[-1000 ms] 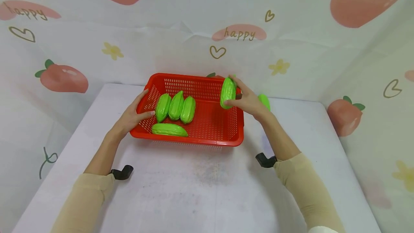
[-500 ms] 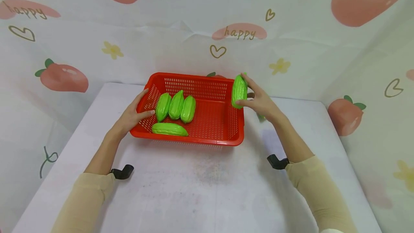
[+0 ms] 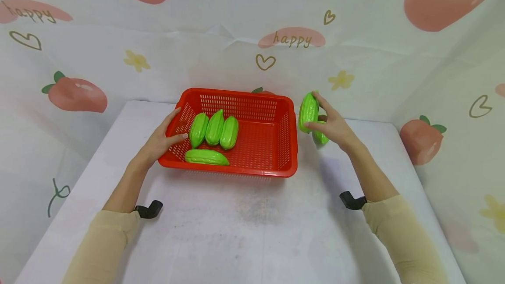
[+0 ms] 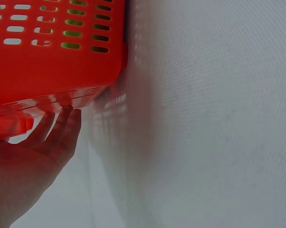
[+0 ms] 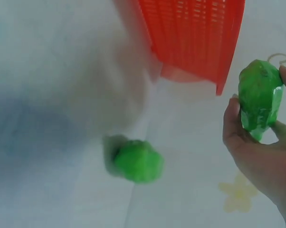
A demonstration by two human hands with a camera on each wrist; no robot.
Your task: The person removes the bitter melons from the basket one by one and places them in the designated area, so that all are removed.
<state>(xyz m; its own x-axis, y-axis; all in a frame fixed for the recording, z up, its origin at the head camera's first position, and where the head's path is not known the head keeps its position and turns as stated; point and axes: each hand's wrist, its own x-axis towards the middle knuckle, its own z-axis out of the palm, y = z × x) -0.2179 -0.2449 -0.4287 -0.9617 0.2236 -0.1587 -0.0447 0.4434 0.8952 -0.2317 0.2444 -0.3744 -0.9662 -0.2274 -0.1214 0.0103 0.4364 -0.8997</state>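
In the head view a red plastic basket [image 3: 254, 172] sits at the back of the table. My left hand [image 3: 159, 146] holds its left side, thumb over the rim; in the left wrist view the fingers [image 4: 69, 130] touch the outer wall. My right hand [image 3: 333, 128] grips a bright green bitter gourd [image 3: 308, 112] by its ends, raised just right of the basket. Another bitter gourd [image 3: 321, 135] lies on the table below that hand, partly hidden by it. Inside the basket, three gourds [image 3: 214, 128] stand side by side, and one more gourd [image 3: 206, 157] lies crosswise along the front wall.
The white table [image 3: 244, 227] reaches back to a printed cloth backdrop [image 3: 221, 16]. A black wrist mount [image 3: 149, 209] sticks out from the left sleeve, and a second black mount [image 3: 352, 200] from the right one.
My right hand has carried the bitter gourd rightward, from over the basket's right end to outside its right rim. The left hand and the basket stay in place.
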